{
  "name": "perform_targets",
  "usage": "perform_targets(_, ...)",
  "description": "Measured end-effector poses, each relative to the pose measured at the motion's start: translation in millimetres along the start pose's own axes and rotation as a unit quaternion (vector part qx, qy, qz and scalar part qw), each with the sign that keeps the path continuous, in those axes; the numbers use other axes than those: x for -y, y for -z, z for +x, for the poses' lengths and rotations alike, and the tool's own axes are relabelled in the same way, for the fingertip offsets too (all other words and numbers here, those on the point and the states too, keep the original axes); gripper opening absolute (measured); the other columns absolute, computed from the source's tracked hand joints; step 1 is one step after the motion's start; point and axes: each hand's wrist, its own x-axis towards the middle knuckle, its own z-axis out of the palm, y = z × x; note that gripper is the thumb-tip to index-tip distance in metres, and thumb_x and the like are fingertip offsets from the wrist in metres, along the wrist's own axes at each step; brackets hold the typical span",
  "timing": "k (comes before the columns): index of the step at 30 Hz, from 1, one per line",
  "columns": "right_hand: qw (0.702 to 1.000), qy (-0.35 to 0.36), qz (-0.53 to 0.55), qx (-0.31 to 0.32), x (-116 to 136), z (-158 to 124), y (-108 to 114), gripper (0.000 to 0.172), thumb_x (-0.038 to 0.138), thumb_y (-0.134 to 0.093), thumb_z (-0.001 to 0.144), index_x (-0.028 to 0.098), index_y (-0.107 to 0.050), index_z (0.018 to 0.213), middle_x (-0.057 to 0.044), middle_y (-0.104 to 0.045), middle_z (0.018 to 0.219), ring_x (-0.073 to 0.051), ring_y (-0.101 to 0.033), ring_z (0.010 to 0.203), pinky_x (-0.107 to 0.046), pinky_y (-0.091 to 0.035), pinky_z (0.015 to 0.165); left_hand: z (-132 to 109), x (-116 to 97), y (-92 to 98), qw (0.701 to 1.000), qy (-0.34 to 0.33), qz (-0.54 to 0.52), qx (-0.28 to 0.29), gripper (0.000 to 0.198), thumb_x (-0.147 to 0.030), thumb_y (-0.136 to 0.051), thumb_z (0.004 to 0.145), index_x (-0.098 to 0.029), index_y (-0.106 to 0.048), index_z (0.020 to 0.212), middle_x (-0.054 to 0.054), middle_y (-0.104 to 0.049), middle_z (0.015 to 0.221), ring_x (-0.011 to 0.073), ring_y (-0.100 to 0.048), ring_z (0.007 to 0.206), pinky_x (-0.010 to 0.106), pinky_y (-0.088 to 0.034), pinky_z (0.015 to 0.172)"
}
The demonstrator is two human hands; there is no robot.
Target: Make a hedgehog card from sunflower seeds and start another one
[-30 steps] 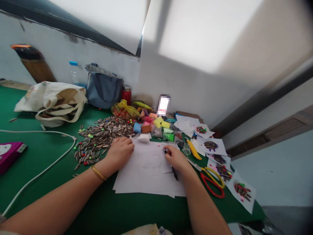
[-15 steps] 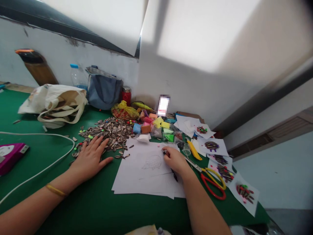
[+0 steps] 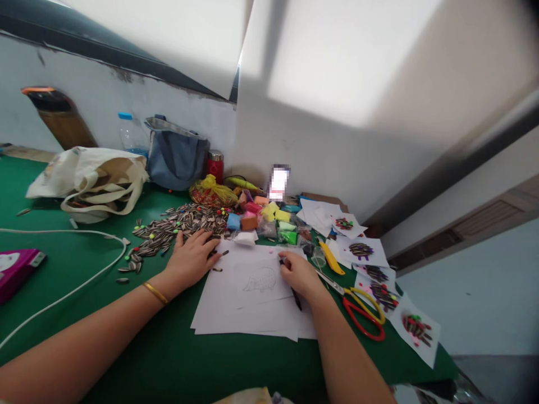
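Observation:
My left hand is open, palm down with fingers spread, on the front right edge of a pile of striped sunflower seeds; its thumb reaches the edge of the white paper. A stack of white paper lies before me, its top sheet bearing a pencil drawing of a hedgehog. My right hand rests on the paper just right of the drawing, fingers closed round a black pen. Part of the pen is hidden under the hand.
Scissors and a yellow cutter lie right of the paper, beside seed-decorated cards. Behind are coloured clay packs, a phone, a red flask and bags. A white cable runs at left.
My left hand has slid right across the seeds to the paper's edge, uncovering seeds at the pile's left end. My right hand and the pen stay in place.

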Motion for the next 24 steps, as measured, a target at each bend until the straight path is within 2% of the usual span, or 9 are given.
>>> perform_targets(3,1.0,-0.002,-0.009,0.0,-1.0,0.3,-0.2,0.041,0.022,-0.054,0.083,0.022,-0.062,0.123,-0.002,-0.067,0.088,-0.016,-0.056,0.076,-0.024,-0.033,0.064,0.2,3.4,7.7,0.999,-0.011,0.008,-0.044,0.027,-0.035,-0.051,0.091,-0.025,-0.068,0.111,0.009,-0.061,0.128,0.0295,-0.05,0.123,0.06,-0.012,0.114)
perform_targets(7,1.0,0.002,-0.011,-0.01,-1.7,0.3,-0.4,0.04,0.023,-0.055,0.083,0.021,-0.062,0.123,-0.002,-0.066,0.087,-0.016,-0.056,0.077,-0.024,-0.034,0.063,5.0,2.1,24.5,0.996,-0.034,0.012,-0.081,0.018,-0.028,-0.053,0.089,-0.023,-0.07,0.093,0.008,-0.065,0.11,0.0273,-0.056,0.107,0.05,-0.032,0.104)
perform_targets(10,1.0,0.006,-0.021,-0.016,-1.3,0.6,-1.0,0.038,0.024,-0.055,0.084,0.02,-0.063,0.121,-0.002,-0.066,0.087,-0.016,-0.057,0.077,-0.024,-0.035,0.064,8.0,-11.4,35.3,0.995,-0.055,-0.002,-0.084,0.022,-0.03,-0.052,0.09,-0.021,-0.068,0.078,0.009,-0.065,0.093,0.0275,-0.056,0.098,0.047,-0.039,0.092)
perform_targets(12,0.999,0.005,-0.029,-0.014,-0.7,0.9,-1.4,0.038,0.024,-0.055,0.084,0.02,-0.063,0.121,-0.002,-0.067,0.087,-0.016,-0.057,0.077,-0.024,-0.035,0.064,7.8,-26.8,38.6,0.992,-0.091,-0.027,-0.082,0.024,-0.031,-0.052,0.091,-0.021,-0.069,0.077,0.009,-0.065,0.092,0.0267,-0.056,0.096,0.046,-0.04,0.09)
perform_targets(15,0.999,0.006,-0.037,-0.013,0.4,1.2,-1.7,0.038,0.023,-0.055,0.085,0.02,-0.063,0.122,-0.003,-0.067,0.088,-0.017,-0.058,0.079,-0.025,-0.036,0.066,3.1,-54.1,36.3,0.985,-0.152,-0.06,-0.062,0.018,-0.032,-0.055,0.091,-0.021,-0.069,0.088,0.009,-0.065,0.107,0.0263,-0.056,0.103,0.046,-0.04,0.094)
perform_targets(17,0.999,0.008,-0.04,-0.014,0.9,1.4,-1.9,0.039,0.024,-0.056,0.085,0.019,-0.062,0.123,-0.003,-0.068,0.088,-0.017,-0.058,0.079,-0.025,-0.037,0.067,-2.5,-69.9,30.5,0.977,-0.196,-0.087,-0.022,0.017,-0.033,-0.058,0.09,-0.022,-0.068,0.098,0.009,-0.064,0.116,0.0266,-0.056,0.11,0.044,-0.041,0.096)
perform_targets(20,0.999,0.007,-0.042,-0.017,0.7,1.9,-1.9,0.04,0.025,-0.056,0.085,0.019,-0.062,0.123,-0.003,-0.068,0.088,-0.017,-0.058,0.079,-0.025,-0.037,0.067,-12.3,-82.0,18.2,0.97,-0.216,-0.109,0.032,0.036,-0.037,-0.067,0.084,-0.021,-0.063,0.116,0.011,-0.062,0.127,0.0287,-0.054,0.118,0.045,-0.041,0.1)
perform_targets(22,0.999,0.002,-0.046,-0.017,-0.4,2.5,-1.5,0.041,0.024,-0.056,0.084,0.019,-0.062,0.124,-0.003,-0.068,0.088,-0.017,-0.058,0.08,-0.025,-0.037,0.067,-17.8,-80.8,10.4,0.972,-0.201,-0.115,0.045,0.054,-0.041,-0.07,0.08,-0.021,-0.057,0.128,0.012,-0.057,0.136,0.0313,-0.05,0.126,0.048,-0.038,0.105)
perform_targets(24,0.998,-0.004,-0.055,-0.018,-2.0,3.1,-0.7,0.042,0.024,-0.057,0.084,0.019,-0.061,0.126,-0.004,-0.068,0.09,-0.018,-0.059,0.082,-0.026,-0.038,0.069,-21.3,-74.4,4.5,0.974,-0.183,-0.121,0.052,0.064,-0.044,-0.07,0.079,-0.021,-0.051,0.136,0.013,-0.054,0.141,0.0318,-0.047,0.131,0.049,-0.036,0.108)
